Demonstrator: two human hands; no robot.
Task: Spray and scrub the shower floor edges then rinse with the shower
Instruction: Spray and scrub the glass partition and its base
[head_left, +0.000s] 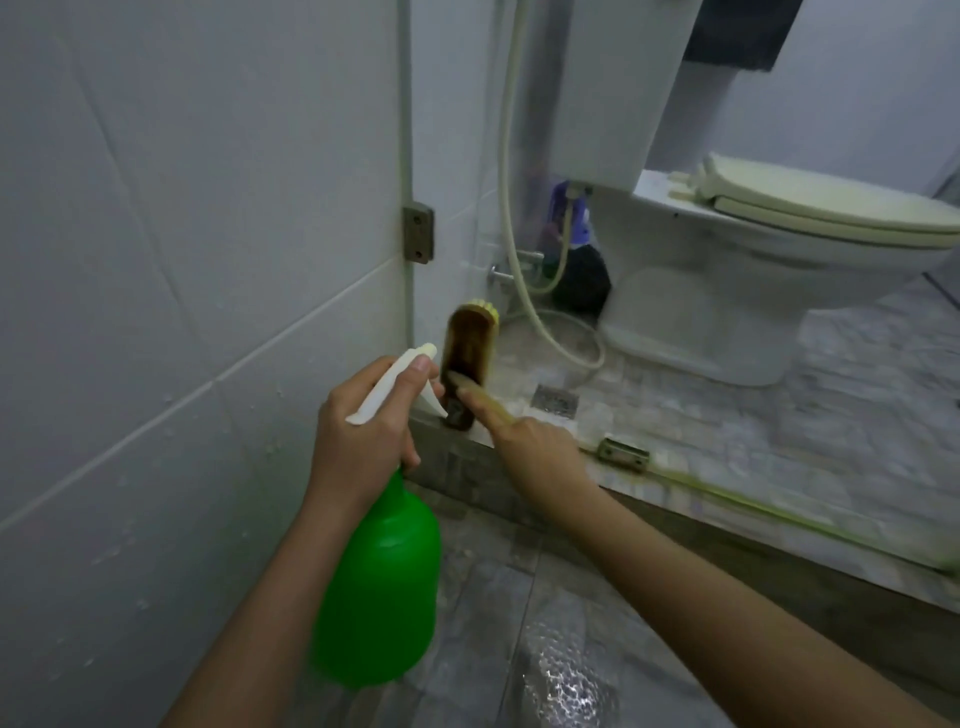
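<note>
Left hand (363, 421), fingers clenched round a green plastic spray bottle with white trigger (382, 587); right hand (535, 452) touches a brown yellow-bristled scrub brush (467, 348), upright on the grey stone shower kerb (498, 493), its grip too blurred to tell.

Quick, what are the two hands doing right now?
Left hand: grips the green spray bottle by its neck.
Right hand: holds the scrub brush.

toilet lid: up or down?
Down. The cream lid lies flat over the toilet bowl, hinge end toward the tank; no bowl opening shows.
</note>
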